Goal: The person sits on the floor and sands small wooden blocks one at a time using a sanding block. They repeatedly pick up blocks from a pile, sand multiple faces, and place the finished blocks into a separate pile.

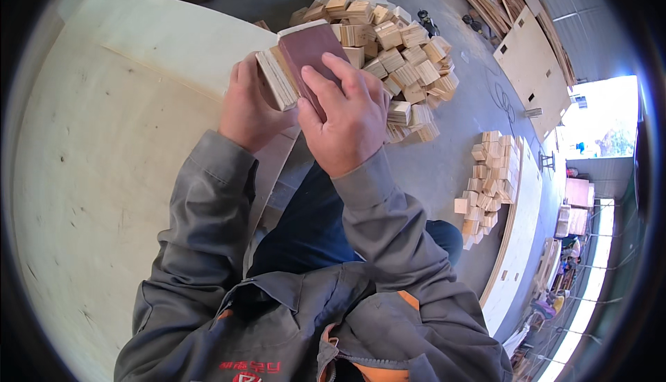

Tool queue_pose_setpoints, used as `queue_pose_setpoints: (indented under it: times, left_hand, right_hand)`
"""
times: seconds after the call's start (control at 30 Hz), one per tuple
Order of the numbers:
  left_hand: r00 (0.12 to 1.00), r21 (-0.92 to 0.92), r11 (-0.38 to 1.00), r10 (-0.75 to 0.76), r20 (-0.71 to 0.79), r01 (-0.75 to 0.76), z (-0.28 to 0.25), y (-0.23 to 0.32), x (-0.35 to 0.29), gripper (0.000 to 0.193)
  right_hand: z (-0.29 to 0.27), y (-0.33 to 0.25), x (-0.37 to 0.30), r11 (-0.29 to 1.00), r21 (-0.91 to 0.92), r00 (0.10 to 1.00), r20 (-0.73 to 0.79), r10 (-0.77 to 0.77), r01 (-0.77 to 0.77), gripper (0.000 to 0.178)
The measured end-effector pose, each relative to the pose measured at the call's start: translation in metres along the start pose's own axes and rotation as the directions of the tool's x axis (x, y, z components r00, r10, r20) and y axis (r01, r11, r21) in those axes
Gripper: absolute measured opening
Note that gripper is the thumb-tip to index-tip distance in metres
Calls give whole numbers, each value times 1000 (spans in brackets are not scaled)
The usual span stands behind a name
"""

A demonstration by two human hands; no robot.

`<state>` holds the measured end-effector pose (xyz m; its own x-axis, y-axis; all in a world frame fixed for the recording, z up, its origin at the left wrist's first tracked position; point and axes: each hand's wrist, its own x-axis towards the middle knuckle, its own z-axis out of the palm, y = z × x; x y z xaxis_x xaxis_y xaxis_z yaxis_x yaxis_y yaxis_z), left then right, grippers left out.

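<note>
A wide pale plywood sheet [104, 174] serves as the counter at the person's left, and beyond it a big loose heap of small pale wooden blocks [395, 56] lies on the grey concrete floor [444, 160], no box or bin holding them. Above the counter's edge the left hand [248, 108] grips a layered pale wooden block [277, 77], while the right hand [347, 118] presses a reddish-brown sanding pad [309, 53] flat on it. My guess: the pad could skid off and graze fingers if the grip loosens.

left hand [248, 108]: raised, fingers curled in grip | right hand [349, 115]: raised, fingers pressed flat
</note>
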<state>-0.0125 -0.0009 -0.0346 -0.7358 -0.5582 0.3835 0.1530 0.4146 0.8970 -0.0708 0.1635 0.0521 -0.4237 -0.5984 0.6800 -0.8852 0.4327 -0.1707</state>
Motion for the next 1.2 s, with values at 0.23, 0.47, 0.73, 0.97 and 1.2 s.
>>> queue_pose_setpoints:
  times: [0.23, 0.47, 0.73, 0.97, 1.2]
  left_hand:
    - [999, 108, 994, -31, 40, 26, -7, 7, -5, 96]
    - [1000, 4, 1000, 1, -10, -1, 0, 2, -1, 83]
    - [999, 168, 985, 45, 0, -44, -4, 21, -5, 87]
    - [999, 74, 997, 39, -28, -37, 0, 4, 0, 90]
    - [1000, 30, 999, 15, 12, -16, -2, 2, -3, 89]
  right_hand:
    - [-30, 10, -32, 995, -5, 994, -30, 103, -103, 47]
    - [13, -15, -16, 1000, 5, 994, -101, 31, -30, 46]
    - [-8, 13, -15, 995, -16, 993, -76, 93, -94, 44]
    - [0, -4, -11, 998, -47, 998, -46, 46, -48, 45]
    - [0, 4, -8, 999, 6, 999, -19, 48, -48, 45]
